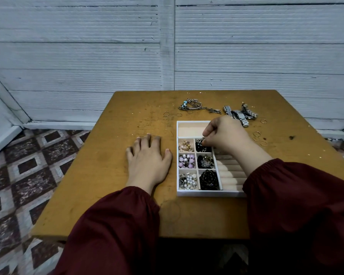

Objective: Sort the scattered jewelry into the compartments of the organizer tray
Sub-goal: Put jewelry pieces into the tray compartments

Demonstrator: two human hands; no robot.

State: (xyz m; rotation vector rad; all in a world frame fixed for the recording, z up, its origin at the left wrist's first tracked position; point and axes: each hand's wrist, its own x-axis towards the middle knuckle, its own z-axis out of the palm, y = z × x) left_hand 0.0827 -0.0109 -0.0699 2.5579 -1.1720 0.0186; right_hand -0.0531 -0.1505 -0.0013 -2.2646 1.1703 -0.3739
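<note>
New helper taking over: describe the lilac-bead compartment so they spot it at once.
On the brown table sits a white organizer tray with six small squares, two wide. The lilac beads fill the middle square of the left column, the only purple among cream, pearl and black neighbours.

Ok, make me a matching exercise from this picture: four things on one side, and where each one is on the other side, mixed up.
Things:
1. left hand
2. right hand
3. watches
4. white pearls

Places:
A. in the tray's near-left compartment
B. on the table, beyond the tray
C. flat on the table, left of the tray
D. fingers curled over a far compartment of dark pieces

Pairs: 1-C, 2-D, 3-B, 4-A
</note>
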